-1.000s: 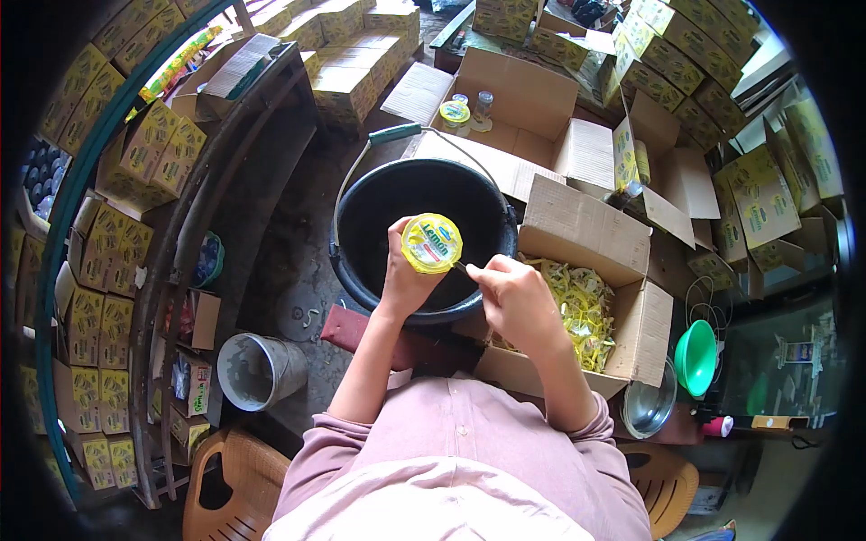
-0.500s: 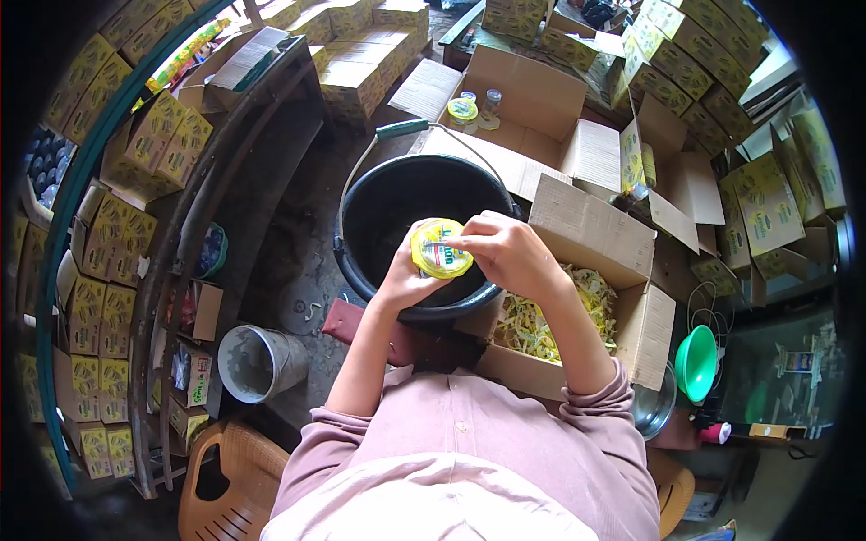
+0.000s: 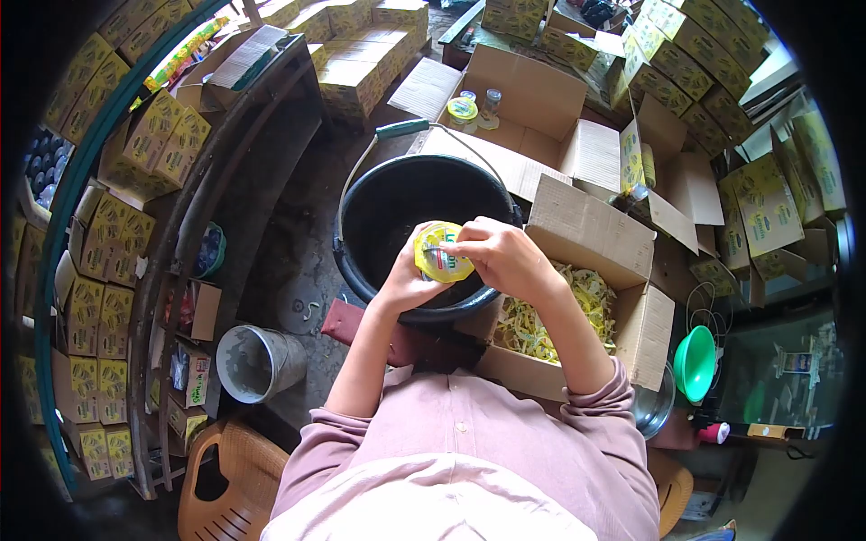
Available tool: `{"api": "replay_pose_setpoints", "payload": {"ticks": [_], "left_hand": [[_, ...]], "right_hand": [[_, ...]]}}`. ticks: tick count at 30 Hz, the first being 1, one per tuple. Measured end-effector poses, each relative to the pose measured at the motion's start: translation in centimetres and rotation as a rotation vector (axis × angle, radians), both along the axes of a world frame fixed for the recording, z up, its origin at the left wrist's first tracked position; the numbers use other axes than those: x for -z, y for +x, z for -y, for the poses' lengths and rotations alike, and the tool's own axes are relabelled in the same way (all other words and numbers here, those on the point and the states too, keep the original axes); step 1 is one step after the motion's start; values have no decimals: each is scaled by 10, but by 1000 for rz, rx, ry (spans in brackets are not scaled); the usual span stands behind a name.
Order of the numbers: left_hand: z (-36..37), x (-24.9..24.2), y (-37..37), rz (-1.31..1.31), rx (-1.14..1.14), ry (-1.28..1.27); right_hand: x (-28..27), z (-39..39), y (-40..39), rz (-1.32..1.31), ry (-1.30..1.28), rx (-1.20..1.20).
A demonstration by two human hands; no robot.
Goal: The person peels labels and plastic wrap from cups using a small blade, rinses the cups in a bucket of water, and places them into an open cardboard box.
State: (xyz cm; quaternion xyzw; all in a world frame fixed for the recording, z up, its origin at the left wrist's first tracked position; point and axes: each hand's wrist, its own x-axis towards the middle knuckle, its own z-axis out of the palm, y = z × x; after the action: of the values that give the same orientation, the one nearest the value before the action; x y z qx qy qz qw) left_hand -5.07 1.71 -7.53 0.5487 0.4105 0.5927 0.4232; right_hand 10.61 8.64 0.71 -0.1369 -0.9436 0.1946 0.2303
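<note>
My left hand [image 3: 406,275] is wrapped around a small cup with a yellow, printed lid [image 3: 448,265], its top turned toward me. Over the upper part of that lid, my right hand [image 3: 499,257] has its fingertips pinched together and touching the surface. A small greyish piece shows at those fingertips, too small to name. Both hands are above the near rim of a large black bucket [image 3: 424,166], whose handle with a green grip stands at the far side. Yellow shredded strips [image 3: 577,316] fill an open cardboard box beside my right forearm.
Behind the bucket, another open cardboard box [image 3: 532,90] holds several cups. A grey pail [image 3: 262,363] stands at left, near an orange chair [image 3: 236,482]. A green bowl [image 3: 695,363] is at right. Stacked yellow printed cartons [image 3: 108,243] line the left shelves.
The cup has tilted and shifted very slightly within my left hand. My right fingertips have moved a little left and down across the lid.
</note>
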Motion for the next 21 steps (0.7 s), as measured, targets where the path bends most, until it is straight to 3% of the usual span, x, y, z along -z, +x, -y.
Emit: {"api": "replay_pose_setpoints", "payload": {"ticks": [21], "left_hand": [[-4,4,1,-126,-54,-27]], "right_hand": [[7,-18,15,204,210,19]]}}
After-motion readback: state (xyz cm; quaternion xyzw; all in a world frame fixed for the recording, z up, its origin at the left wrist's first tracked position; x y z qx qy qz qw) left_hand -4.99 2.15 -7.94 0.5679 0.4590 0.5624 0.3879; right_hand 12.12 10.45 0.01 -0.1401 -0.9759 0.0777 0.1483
